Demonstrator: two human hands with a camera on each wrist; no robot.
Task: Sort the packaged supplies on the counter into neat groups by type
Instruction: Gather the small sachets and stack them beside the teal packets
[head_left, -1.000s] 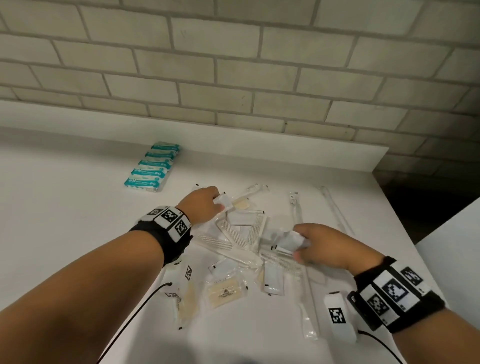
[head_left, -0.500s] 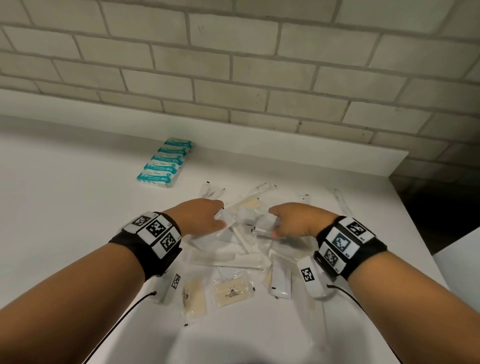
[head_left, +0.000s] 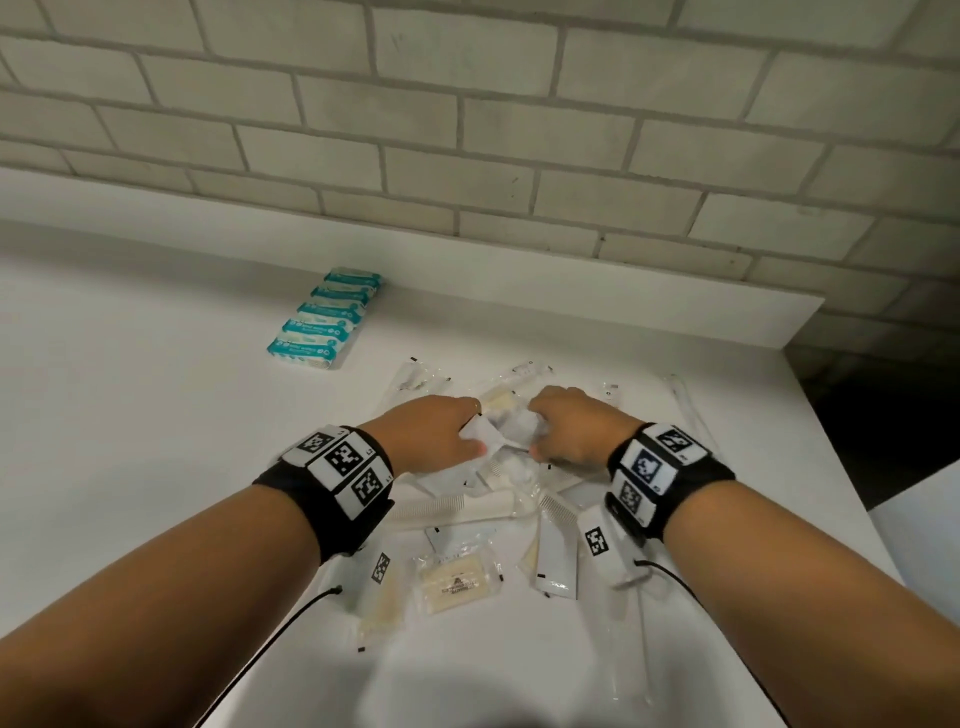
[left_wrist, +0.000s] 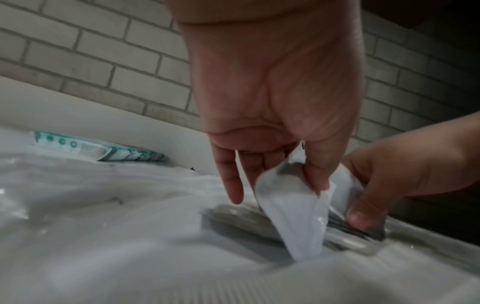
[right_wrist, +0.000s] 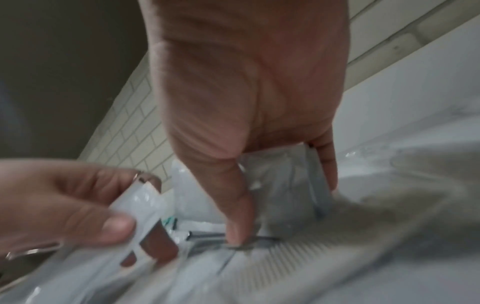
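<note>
A loose pile of clear and white packets (head_left: 511, 467) lies mid-counter. My left hand (head_left: 475, 434) pinches a small white sachet (left_wrist: 293, 209) between thumb and fingers, lifted on edge over the pile. My right hand (head_left: 540, 441) is right beside it. In the right wrist view my right hand (right_wrist: 285, 205) grips a bunch of white and clear sachets (right_wrist: 288, 181), thumb tip down on the pile. A row of teal packs (head_left: 327, 322) stands apart at the back left. Nearer me lie a soap packet (head_left: 457, 579), a white sachet (head_left: 558, 561) and a wrapped comb (head_left: 452, 506).
The white counter (head_left: 130, 441) meets a low upstand and brick wall behind. Its right edge (head_left: 831, 467) drops to a dark gap. Long thin wrapped items (head_left: 685, 410) lie at the pile's right. Wrist cables trail toward me.
My right hand came left from the pile's right side to meet my left hand over the middle. Both hands now hold sachets close together. The head view shifted slightly.
</note>
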